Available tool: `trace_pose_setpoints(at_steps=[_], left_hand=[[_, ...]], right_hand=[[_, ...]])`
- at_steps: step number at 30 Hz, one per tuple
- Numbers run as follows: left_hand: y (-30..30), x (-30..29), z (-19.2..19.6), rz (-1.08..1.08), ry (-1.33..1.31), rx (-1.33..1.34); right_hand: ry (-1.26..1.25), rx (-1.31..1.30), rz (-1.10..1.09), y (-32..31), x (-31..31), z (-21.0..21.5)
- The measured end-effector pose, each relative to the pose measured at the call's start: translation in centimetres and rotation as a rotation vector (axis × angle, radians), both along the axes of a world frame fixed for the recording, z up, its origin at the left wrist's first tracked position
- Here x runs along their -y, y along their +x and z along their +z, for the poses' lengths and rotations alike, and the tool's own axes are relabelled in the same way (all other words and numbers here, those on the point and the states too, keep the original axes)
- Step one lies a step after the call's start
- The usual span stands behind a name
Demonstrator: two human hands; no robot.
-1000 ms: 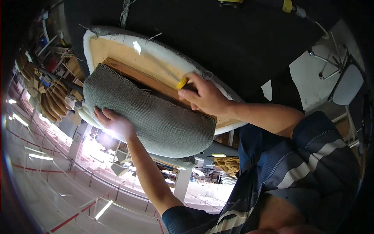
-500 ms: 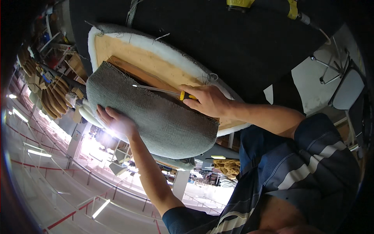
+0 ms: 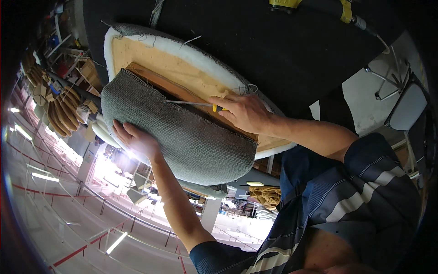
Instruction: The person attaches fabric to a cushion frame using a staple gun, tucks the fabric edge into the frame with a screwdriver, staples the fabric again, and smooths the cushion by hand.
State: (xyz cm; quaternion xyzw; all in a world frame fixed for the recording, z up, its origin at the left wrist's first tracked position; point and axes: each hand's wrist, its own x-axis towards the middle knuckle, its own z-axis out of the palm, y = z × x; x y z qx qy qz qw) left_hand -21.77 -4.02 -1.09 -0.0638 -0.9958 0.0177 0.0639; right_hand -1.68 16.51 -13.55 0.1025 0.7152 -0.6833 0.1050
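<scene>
A grey woven fabric cover (image 3: 191,141) wraps a curved padded piece whose frayed edge meets a brown wooden strip (image 3: 157,83). Behind that strip lies a pale wooden board (image 3: 155,57) rimmed with white padding (image 3: 185,49). My left hand (image 3: 139,142) rests open on the fabric's left part, fingers stretched out. In my right hand (image 3: 246,113) is a screwdriver (image 3: 194,103) with a yellow and black handle, closed in the fingers. Its thin metal shaft points left, and the tip is at the fabric's frayed edge; whether it goes under the cloth I cannot tell.
The board lies on a black-covered table (image 3: 269,59). A yellow and black tool (image 3: 285,4) with a hose sits at the far edge. To the right stands a grey chair (image 3: 406,107). Curved brown parts (image 3: 61,114) hang at the left.
The screwdriver's tip has shifted slightly right along the frayed edge, and my right hand has moved a little. My left hand stays on the fabric.
</scene>
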Motion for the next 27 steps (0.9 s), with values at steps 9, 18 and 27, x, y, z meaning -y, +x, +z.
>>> trace_pose_setpoints(at_steps=[9, 18, 27], left_hand=[[0.1, -0.2, 0.0, 0.023, 0.003, 0.003], [-0.1, 0.1, -0.1, -0.020, -0.069, -0.020], [0.0, 0.2, -0.3, 0.004, -0.059, -0.030]], right_hand=[[0.060, -0.029, -0.017, -0.4, -0.6, -0.1], [-0.104, 0.086, 0.031, -1.3, -0.5, -0.3], [-0.352, 0.179, -0.025, 0.9, 2.0, -0.8]])
